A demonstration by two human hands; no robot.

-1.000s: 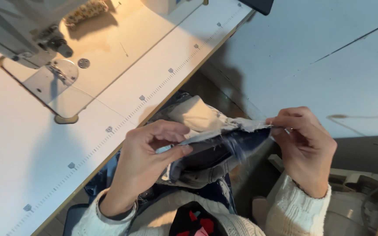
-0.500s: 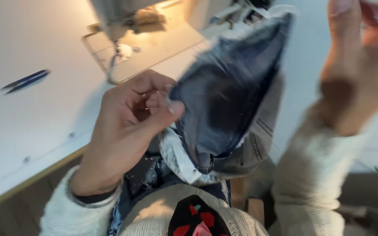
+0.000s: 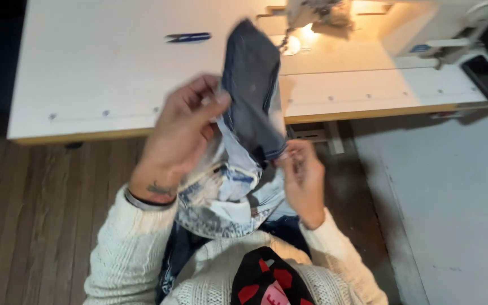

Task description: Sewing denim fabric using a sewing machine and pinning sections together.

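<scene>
Cream cable-knit sweater sleeves, a thin wristband [image 3: 149,200], perhaps a small tattoo above it.

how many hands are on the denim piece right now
2. The left hand pinches the denim piece near its upper left edge; the right hand grips its lower right corner. No other hands show.

Denim piece [image 3: 252,96]: dark, matt woven cloth, faded pale and worn lower down. Table [image 3: 103,85]: smooth white laminate, wood-coloured edge. Floor [image 3: 35,214]: matt wooden boards. Sweater sleeve [image 3: 125,248]: cream, chunky knit.
</scene>
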